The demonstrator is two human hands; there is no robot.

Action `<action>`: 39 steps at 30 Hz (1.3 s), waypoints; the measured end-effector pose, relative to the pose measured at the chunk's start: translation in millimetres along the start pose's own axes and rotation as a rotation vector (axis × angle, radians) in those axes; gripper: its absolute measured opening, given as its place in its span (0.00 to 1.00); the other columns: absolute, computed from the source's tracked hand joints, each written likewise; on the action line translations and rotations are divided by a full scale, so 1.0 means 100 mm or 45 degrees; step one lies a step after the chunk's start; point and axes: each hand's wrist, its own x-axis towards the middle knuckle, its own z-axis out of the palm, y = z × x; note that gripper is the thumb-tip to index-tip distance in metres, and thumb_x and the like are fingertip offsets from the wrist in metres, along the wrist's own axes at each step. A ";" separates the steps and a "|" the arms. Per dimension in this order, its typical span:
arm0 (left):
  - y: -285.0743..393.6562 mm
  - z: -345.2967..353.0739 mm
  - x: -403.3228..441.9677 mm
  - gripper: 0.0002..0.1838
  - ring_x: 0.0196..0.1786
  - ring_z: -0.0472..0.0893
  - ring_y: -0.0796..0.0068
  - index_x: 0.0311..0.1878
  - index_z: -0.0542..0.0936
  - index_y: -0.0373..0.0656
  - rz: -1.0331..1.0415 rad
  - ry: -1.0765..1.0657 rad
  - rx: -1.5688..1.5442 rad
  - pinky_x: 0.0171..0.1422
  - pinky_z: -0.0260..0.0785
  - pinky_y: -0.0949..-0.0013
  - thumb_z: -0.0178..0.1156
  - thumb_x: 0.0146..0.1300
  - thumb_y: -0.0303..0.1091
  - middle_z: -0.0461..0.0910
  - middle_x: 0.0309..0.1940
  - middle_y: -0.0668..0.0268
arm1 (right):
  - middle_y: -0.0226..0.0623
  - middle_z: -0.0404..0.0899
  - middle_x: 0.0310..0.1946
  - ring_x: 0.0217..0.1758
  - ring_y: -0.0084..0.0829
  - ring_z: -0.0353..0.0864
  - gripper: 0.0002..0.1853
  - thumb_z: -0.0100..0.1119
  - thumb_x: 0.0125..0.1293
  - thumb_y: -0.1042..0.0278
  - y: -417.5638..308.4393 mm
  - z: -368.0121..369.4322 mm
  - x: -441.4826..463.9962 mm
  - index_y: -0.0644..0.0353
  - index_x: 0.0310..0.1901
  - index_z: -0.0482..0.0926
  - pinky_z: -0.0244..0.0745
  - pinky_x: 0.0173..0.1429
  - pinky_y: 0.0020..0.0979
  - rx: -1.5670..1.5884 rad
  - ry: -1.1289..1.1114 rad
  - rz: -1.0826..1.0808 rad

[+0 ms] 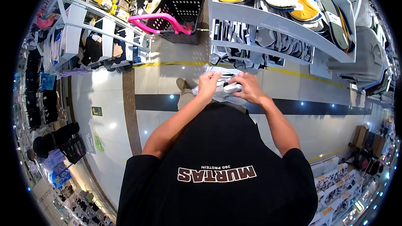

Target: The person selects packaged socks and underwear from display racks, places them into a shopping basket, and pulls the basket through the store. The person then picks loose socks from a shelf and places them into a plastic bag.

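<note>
In front of my black shirt, both hands hold a clear plastic bag (pixel 225 96) with white, grey and black items inside. The fingers of my left hand (pixel 208 83) pinch the bag's upper left part. Over on its right side, my right hand (pixel 248 87) grips the plastic with bent fingers. What exactly lies in the bag is too small to tell. Beyond the bag stands a white display rack (pixel 255 16) stacked with socks.
A black basket (pixel 178 37) with a pink handle stands on the floor ahead, left of the rack. More sock shelves (pixel 69 25) are at the left. Another person (pixel 52 140) with a dark basket (pixel 74 150) is at the far left. Boxes (pixel 360 136) stand at the right.
</note>
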 end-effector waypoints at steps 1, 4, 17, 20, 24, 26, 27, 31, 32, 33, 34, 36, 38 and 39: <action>0.03 -0.02 0.01 0.12 0.32 0.74 0.85 0.41 0.85 0.35 0.006 0.020 0.016 0.35 0.65 0.76 0.62 0.69 0.36 0.82 0.31 0.70 | 0.34 0.79 0.44 0.50 0.41 0.78 0.24 0.79 0.46 0.63 0.04 -0.11 -0.02 0.47 0.48 0.83 0.67 0.60 0.41 0.053 0.041 -0.033; 0.11 -0.08 0.00 0.11 0.30 0.72 0.86 0.40 0.85 0.36 -0.006 0.074 0.079 0.35 0.63 0.77 0.62 0.69 0.36 0.81 0.30 0.73 | 0.34 0.80 0.44 0.47 0.37 0.80 0.24 0.79 0.45 0.69 0.17 -0.52 -0.15 0.53 0.47 0.83 0.73 0.55 0.36 0.303 0.128 -0.017; 0.31 -0.24 -0.18 0.12 0.37 0.76 0.85 0.43 0.83 0.33 -0.085 0.023 -0.080 0.44 0.68 0.76 0.60 0.71 0.34 0.83 0.35 0.69 | 0.42 0.82 0.49 0.50 0.33 0.83 0.26 0.72 0.59 0.68 1.28 -0.78 -0.03 0.69 0.57 0.75 0.80 0.54 0.36 1.782 0.939 0.659; 0.31 -0.29 -0.23 0.12 0.37 0.76 0.85 0.43 0.82 0.33 -0.035 -0.010 -0.117 0.44 0.68 0.76 0.59 0.72 0.34 0.83 0.36 0.69 | 0.41 0.81 0.52 0.55 0.36 0.80 0.27 0.71 0.59 0.69 1.41 -0.75 0.54 0.63 0.59 0.75 0.77 0.58 0.41 1.764 1.374 0.714; 0.41 -0.26 -0.36 0.12 0.32 0.74 0.86 0.42 0.83 0.34 -0.081 0.017 -0.099 0.36 0.66 0.77 0.60 0.72 0.36 0.81 0.31 0.72 | 0.51 0.76 0.58 0.57 0.44 0.80 0.32 0.68 0.60 0.59 1.77 -0.71 1.17 0.59 0.65 0.71 0.79 0.55 0.43 0.960 1.538 0.688; 0.29 -0.30 -0.31 0.13 0.27 0.70 0.88 0.41 0.83 0.35 -0.023 0.028 -0.043 0.30 0.60 0.77 0.61 0.71 0.37 0.78 0.27 0.75 | 0.56 0.74 0.59 0.60 0.49 0.77 0.35 0.67 0.60 0.54 1.80 -0.65 1.33 0.59 0.67 0.68 0.77 0.59 0.48 0.275 1.462 0.413; 0.24 -0.33 -0.30 0.13 0.25 0.68 0.89 0.41 0.84 0.36 -0.002 0.040 -0.011 0.27 0.58 0.77 0.61 0.71 0.38 0.76 0.25 0.76 | 0.57 0.71 0.61 0.63 0.52 0.74 0.36 0.66 0.59 0.53 1.73 -0.61 1.35 0.59 0.67 0.68 0.74 0.62 0.48 0.157 1.279 0.584; 0.50 -0.25 -0.44 0.14 0.22 0.62 0.91 0.40 0.84 0.37 -0.064 0.083 -0.087 0.24 0.51 0.78 0.62 0.71 0.40 0.73 0.21 0.79 | 0.60 0.67 0.63 0.64 0.58 0.70 0.38 0.65 0.57 0.50 1.45 -0.45 1.39 0.60 0.66 0.67 0.67 0.68 0.51 -0.249 0.954 0.854; 0.52 -0.28 -0.44 0.14 0.22 0.62 0.90 0.40 0.84 0.36 -0.088 0.074 -0.081 0.25 0.52 0.78 0.61 0.71 0.40 0.73 0.22 0.79 | 0.61 0.67 0.62 0.64 0.58 0.70 0.37 0.66 0.56 0.50 1.41 -0.43 1.38 0.60 0.65 0.69 0.67 0.68 0.51 -0.315 0.991 0.866; 0.50 -0.26 -0.42 0.14 0.22 0.62 0.90 0.41 0.84 0.36 -0.044 0.091 -0.130 0.25 0.52 0.78 0.61 0.72 0.40 0.73 0.22 0.79 | 0.61 0.68 0.61 0.63 0.58 0.71 0.37 0.66 0.56 0.49 1.35 -0.42 1.34 0.60 0.64 0.70 0.66 0.68 0.51 -0.383 1.028 0.881; 0.48 -0.23 -0.38 0.14 0.22 0.62 0.91 0.41 0.84 0.36 0.003 0.107 -0.177 0.24 0.52 0.77 0.61 0.72 0.39 0.73 0.22 0.79 | 0.55 0.70 0.59 0.64 0.55 0.70 0.33 0.67 0.57 0.53 1.21 -0.42 1.28 0.61 0.61 0.72 0.65 0.68 0.50 -0.510 1.026 0.935; 0.46 -0.25 -0.36 0.14 0.21 0.61 0.91 0.40 0.84 0.37 0.053 0.119 -0.218 0.23 0.50 0.77 0.59 0.73 0.39 0.71 0.21 0.80 | 0.50 0.76 0.54 0.59 0.49 0.75 0.26 0.67 0.59 0.56 1.01 -0.39 1.06 0.62 0.56 0.77 0.70 0.63 0.46 -0.340 1.284 0.566; 0.47 -0.28 -0.32 0.14 0.21 0.60 0.92 0.39 0.84 0.38 0.008 0.140 -0.237 0.23 0.49 0.77 0.59 0.73 0.39 0.70 0.20 0.81 | 0.45 0.82 0.46 0.51 0.42 0.81 0.18 0.67 0.60 0.61 0.77 -0.30 0.84 0.62 0.49 0.81 0.74 0.56 0.39 0.273 1.155 0.419; 0.46 -0.29 -0.31 0.14 0.20 0.60 0.92 0.38 0.84 0.38 -0.019 0.148 -0.239 0.22 0.48 0.77 0.58 0.74 0.39 0.69 0.20 0.81 | 0.42 0.85 0.40 0.44 0.38 0.84 0.14 0.67 0.61 0.64 0.60 -0.20 0.72 0.63 0.44 0.83 0.77 0.51 0.35 0.778 0.877 0.454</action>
